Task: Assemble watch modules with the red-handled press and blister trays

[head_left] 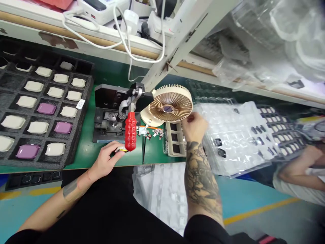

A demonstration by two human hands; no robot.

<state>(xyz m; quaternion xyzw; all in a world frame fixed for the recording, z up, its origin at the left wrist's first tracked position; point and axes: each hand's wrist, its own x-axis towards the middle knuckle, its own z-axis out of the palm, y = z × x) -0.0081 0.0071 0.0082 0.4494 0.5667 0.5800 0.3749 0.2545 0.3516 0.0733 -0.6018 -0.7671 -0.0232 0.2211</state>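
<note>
My left hand (108,158) pinches a small silver part (120,149) with a yellow edge between thumb and fingers, at the front of the bench. Most of that part is hidden by my fingers. Just right of it hangs the red grip (130,132) of a black toggle-clamp press (111,118). My right hand (195,125) is beside the desk fan (170,103), over the left edge of a stack of clear plastic trays (236,135). It is blurred and its fingertips are mostly hidden, so I cannot make out anything in it.
Black foam trays (72,135) with white and purple watch-shaped pieces fill the left side. A beige tray (175,154) with dark pads, tweezers (143,150) and small metal parts (157,133) lie mid-bench. White cables (142,61) hang from the shelf. Another person's arm (299,166) is at right.
</note>
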